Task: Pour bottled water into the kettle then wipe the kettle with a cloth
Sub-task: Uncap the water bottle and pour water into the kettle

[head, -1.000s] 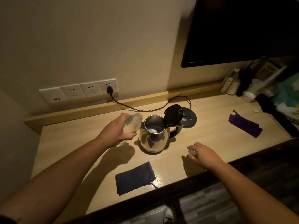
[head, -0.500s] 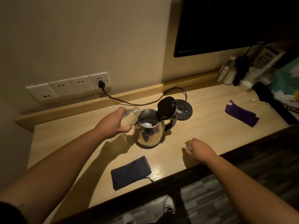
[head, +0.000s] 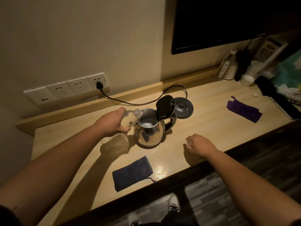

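Observation:
A steel kettle (head: 150, 135) stands on the wooden desk (head: 203, 128) with its black lid (head: 165, 106) flipped up. My left hand (head: 112, 122) grips a clear water bottle (head: 130, 119), tilted with its uncapped neck over the kettle's left rim. My right hand (head: 199, 144) rests on the desk right of the kettle, fingers curled around a small white thing that looks like the bottle cap. A dark blue cloth (head: 132, 172) lies flat near the front edge, in front of the kettle.
The kettle's round base (head: 183, 107) sits behind it, its cord (head: 138, 103) running to a wall socket (head: 97, 81). A purple cloth (head: 244, 109) lies at the right. Bottles and clutter (head: 241, 67) crowd the back right corner under a dark screen (head: 228, 22).
My left hand has tipped the bottle further, bringing its neck over the kettle's rim. The right hand has stayed where it was on the desk.

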